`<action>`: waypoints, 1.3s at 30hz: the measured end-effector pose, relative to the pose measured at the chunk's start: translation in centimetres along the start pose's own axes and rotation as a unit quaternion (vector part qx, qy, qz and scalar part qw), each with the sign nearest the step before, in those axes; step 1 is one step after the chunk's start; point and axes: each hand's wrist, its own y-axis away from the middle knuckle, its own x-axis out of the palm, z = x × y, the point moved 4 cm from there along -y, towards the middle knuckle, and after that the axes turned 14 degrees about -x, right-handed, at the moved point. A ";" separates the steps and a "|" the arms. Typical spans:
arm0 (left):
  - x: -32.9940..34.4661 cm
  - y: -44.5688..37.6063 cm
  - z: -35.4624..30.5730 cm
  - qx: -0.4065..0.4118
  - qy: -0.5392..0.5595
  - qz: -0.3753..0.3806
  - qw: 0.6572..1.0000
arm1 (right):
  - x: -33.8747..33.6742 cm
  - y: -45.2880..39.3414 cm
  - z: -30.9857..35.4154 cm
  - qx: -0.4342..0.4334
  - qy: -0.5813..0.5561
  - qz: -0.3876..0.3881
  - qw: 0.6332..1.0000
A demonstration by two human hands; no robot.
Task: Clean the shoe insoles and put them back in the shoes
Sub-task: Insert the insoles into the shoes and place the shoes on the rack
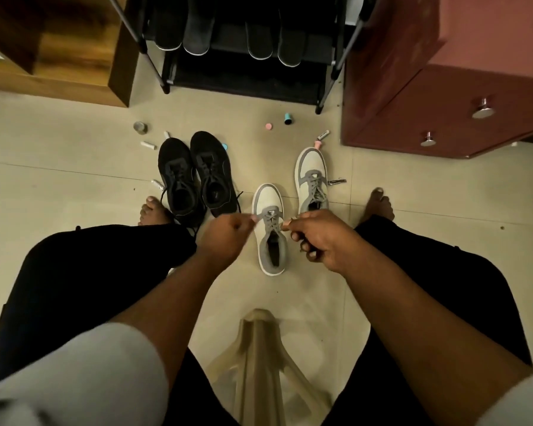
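Floor tiles (74, 186) of pale beige, crossed by thin grout lines, carry everything here, seen from above by a seated person whose dark-trousered knees spread to both sides and whose bare feet rest on the tiles. Along the far edge of the floor stand a wooden cabinet (53, 47) at the left, a black shoe rack (243, 75) in the middle and a reddish-brown drawer unit (443, 87) with metal knobs at the right. Four dark insoles (259, 41) stand leaning on the rack's shelf. Small caps, tubes and other bits lie scattered on the tiles in front of the rack. A pair of black shoes (194, 176) sits side by side left of centre; a far grey-and-white shoe (311, 179) stands to their right, and a near grey-and-white shoe (270, 229) stands closer to the person, between the knees. The left hand (225, 235) and the right hand (317, 238) hover over that near shoe, each with fingers curled, pinching an end of its lace (270, 219). A pale plastic stool (259, 348) shows beneath the person.
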 end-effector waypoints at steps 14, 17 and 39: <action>3.8 -7.1 -1.0 0.040 -0.098 0.038 0.994 | -3.3 1.3 2.3 -0.172 0.095 0.002 0.981; 3.0 -7.9 -0.2 0.019 -0.019 0.050 0.998 | -4.2 -0.7 0.0 -0.208 0.243 -0.029 0.947; 3.8 -12.0 2.4 -0.069 0.176 0.164 0.968 | 5.7 -18.6 -11.2 -0.238 0.201 0.236 0.921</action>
